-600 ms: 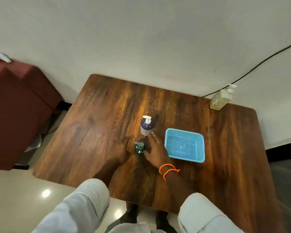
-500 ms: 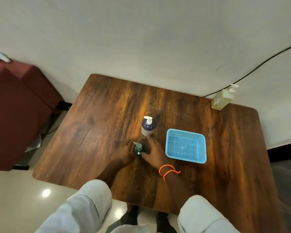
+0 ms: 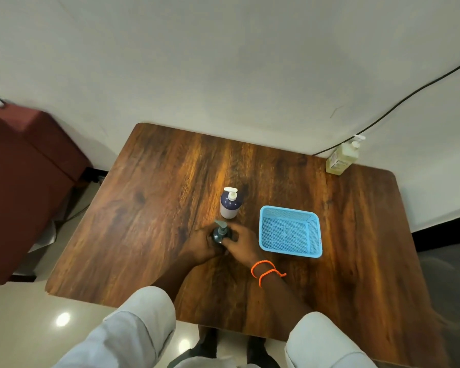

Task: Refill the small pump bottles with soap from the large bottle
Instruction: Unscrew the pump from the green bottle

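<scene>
Since the pump has to come off before any soap goes in, I've got both hands wrapped around the small dark teal pump bottle point(image 3: 221, 234) near the middle of the brown wood-grain table point(image 3: 149, 208). My left hand point(image 3: 201, 245) curls round the body from about 8 o'clock to keep it from spinning, and my right hand point(image 3: 241, 244), the one with the orange cord bracelets point(image 3: 266, 272) on the wrist, closes in from 4 o'clock up near the collar. I reckon that's the unscrewing grip, but honestly the fingers overlap so much I can't say exactly which ones sit on the cap.

Just past it at 12 o'clock stands the other small one, a navy-and-white pump bottle with a white pump head point(image 3: 230, 204), close but not touching, waiting its turn I guess. The light blue perforated plastic basket point(image 3: 290, 231) sits at 3 o'clock, probably parked there to catch the loose pumps so they don't drip on the wood.

The big pale yellow square soap bottle with a white pump point(image 3: 341, 158) is way off at 1 o'clock by the back corner, next to a black cable point(image 3: 409, 96) running along the wall, so it's out of elbow range till I need it. It has a label, but it's too small to read. No writing I can make out on the small bottles either.
</scene>
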